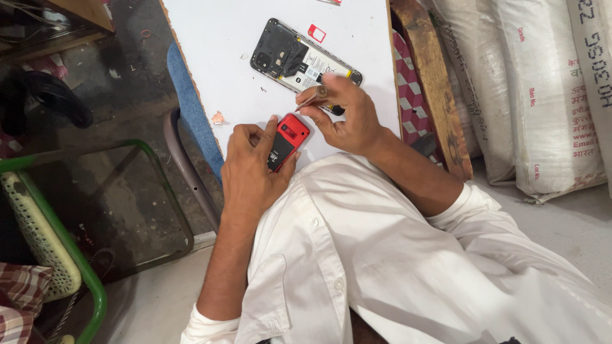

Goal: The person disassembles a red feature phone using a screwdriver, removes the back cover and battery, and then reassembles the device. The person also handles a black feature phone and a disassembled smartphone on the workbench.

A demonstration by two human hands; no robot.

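- Left hand curls around one small red phone, thumb along its left edge, fingers wrapped underneath; the phone is glossy plastic, rounded at the corners, red on its far half and black on the half nearest the wrist.
- Right hand, just right of the phone, pinches one thin tool between thumb and forefinger; pale slim shaft, tip pointing left, dark end showing below the fingers.
- Just beyond the right knuckles lies one opened smartphone, back cover off: dark frame, black inner plates, a pale battery, flat on the board and partly hidden by the fingers.
- Beyond that, one tiny red-and-white card.
- Left of the left hand, one small pinkish scrap near the board's edge.
- Both hands work over a smooth white board.
- White cotton shirt, creased, sleeves rolled.
- Far right: woven white sacks, at least three.
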